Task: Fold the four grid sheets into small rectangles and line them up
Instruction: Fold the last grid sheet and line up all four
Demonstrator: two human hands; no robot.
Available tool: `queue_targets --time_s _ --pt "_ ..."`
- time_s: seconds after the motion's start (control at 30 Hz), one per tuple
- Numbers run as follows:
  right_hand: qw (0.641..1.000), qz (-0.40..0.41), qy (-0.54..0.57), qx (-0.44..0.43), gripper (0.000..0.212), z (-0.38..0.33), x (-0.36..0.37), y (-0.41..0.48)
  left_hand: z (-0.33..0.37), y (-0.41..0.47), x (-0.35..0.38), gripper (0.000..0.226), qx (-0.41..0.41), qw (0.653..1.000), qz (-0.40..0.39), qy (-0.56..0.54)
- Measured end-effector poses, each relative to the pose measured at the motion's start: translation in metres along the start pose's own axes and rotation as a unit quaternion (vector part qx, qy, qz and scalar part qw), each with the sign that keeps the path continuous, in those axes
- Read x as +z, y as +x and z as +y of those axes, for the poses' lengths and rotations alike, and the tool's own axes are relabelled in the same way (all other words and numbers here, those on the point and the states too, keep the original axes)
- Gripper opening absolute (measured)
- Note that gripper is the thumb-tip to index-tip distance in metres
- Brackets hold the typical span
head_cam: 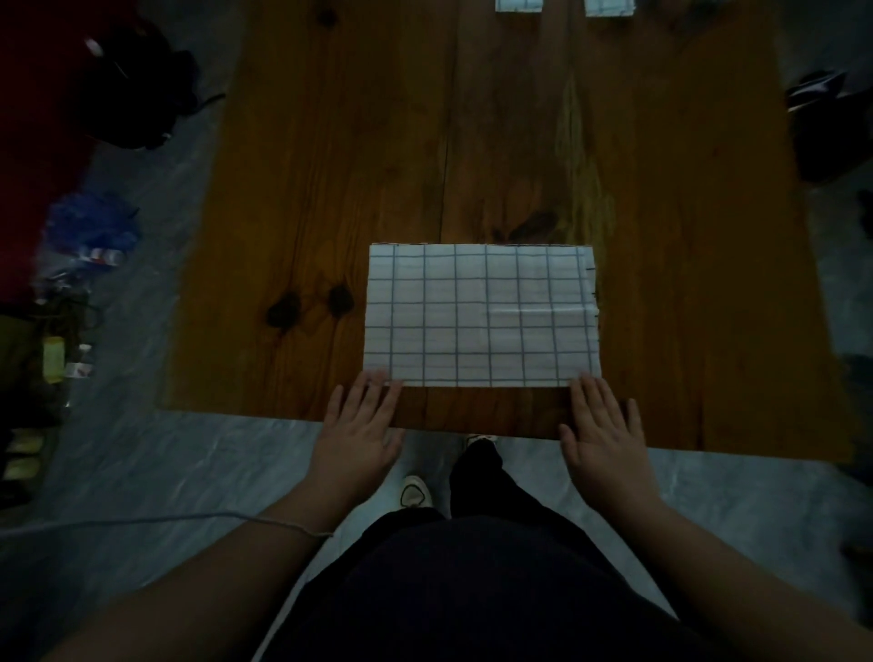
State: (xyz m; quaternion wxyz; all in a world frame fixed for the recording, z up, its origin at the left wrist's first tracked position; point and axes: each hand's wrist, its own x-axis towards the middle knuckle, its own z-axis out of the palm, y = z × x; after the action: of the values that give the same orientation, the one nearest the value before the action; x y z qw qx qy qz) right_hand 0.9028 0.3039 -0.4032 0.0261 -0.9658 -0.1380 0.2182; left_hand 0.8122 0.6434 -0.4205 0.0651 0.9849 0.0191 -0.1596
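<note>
I see a big wood table (330,189). The sheet (482,314) lies flat on it, near the front edge. L hand (361,434) is wide & flat, fingertips (375,380) on the sheet's near left corner. R hand (604,439) is the same at the near right corner. 2 small folded bits (518,4) sit far back.

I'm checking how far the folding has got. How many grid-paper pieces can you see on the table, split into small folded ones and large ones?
Small folded rectangles, cut off by the frame at the far end of the table: 2
Large grid sheet, near the front edge: 1
Total: 3 in view
</note>
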Motion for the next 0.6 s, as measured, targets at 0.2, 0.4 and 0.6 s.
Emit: queue_targets --time_s 0.2,0.4,0.6 --pt "0.996 0.061 0.068 0.01 0.059 -0.003 -0.013 0.006 0.014 0.003 -0.011 0.065 -0.026 0.999 0.042 -0.013" --pt "0.985 0.113 0.079 -0.107 0.016 -0.02 -0.032 0.04 0.054 0.032 -0.029 0.049 0.063 0.985 0.134 -0.088" --pt "0.989 0.061 0.055 -0.122 0.01 -0.022 -0.038 0.06 0.085 0.077 -0.045 0.018 0.089 0.983 0.069 -0.142"
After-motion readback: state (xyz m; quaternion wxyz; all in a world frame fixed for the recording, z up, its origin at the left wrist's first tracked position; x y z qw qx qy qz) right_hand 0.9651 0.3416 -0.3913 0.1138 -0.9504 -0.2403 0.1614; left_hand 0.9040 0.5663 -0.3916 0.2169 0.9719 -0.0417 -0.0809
